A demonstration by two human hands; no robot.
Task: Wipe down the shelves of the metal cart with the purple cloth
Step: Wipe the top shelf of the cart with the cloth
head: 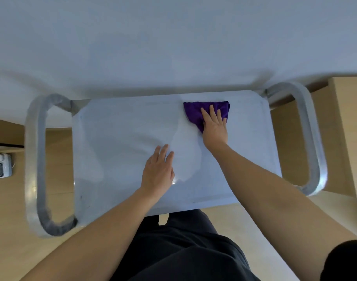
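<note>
The metal cart's top shelf (pixel 116 134) fills the middle of the view, shiny and pale, seen from straight above. A purple cloth (pixel 194 112) lies bunched near the shelf's far edge, right of centre. My right hand (pixel 215 126) presses flat on the cloth, fingers spread and pointing away from me. My left hand (pixel 158 169) rests palm down on the bare shelf near its middle, holding nothing. The lower shelves are hidden beneath the top one.
Rounded metal handles stand at the cart's left end (pixel 34 163) and right end (pixel 312 138). A white wall (pixel 153 41) is just behind the cart. A wooden cabinet (pixel 348 128) stands right, a white device (pixel 0 165) lies on the floor left.
</note>
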